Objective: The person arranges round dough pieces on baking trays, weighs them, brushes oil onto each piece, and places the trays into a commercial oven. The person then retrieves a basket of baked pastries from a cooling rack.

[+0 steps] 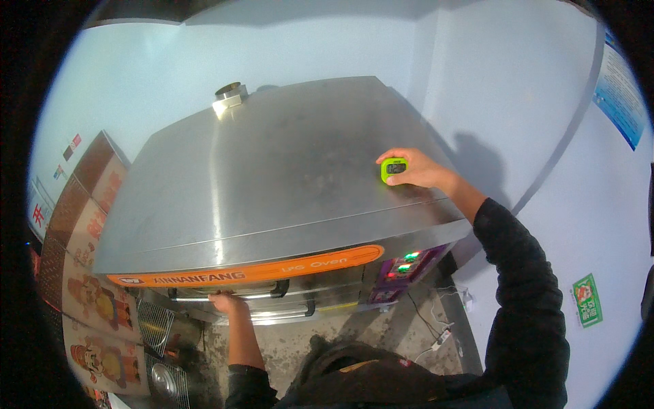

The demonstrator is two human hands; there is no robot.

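My right hand (424,170) is closed around a small lime-green digital timer (395,168), fingers at its upper edge and thumb below. Its grey display faces up, over the right part of the steel top of a large oven (286,157); whether the timer touches the metal I cannot tell. Down at the oven's front, my left hand (223,302) wraps round the upper door's long bar handle (262,295). A second bar handle (283,315) runs just beneath it. The door's own position is mostly hidden under the oven's front edge.
Lit controls (407,266) sit at the oven's front right. A short flue pipe (230,94) rises at its back. Stacked printed cartons (95,300) and wire racks (155,327) stand to the left. A power strip (441,339) with cables lies on the floor by the right wall.
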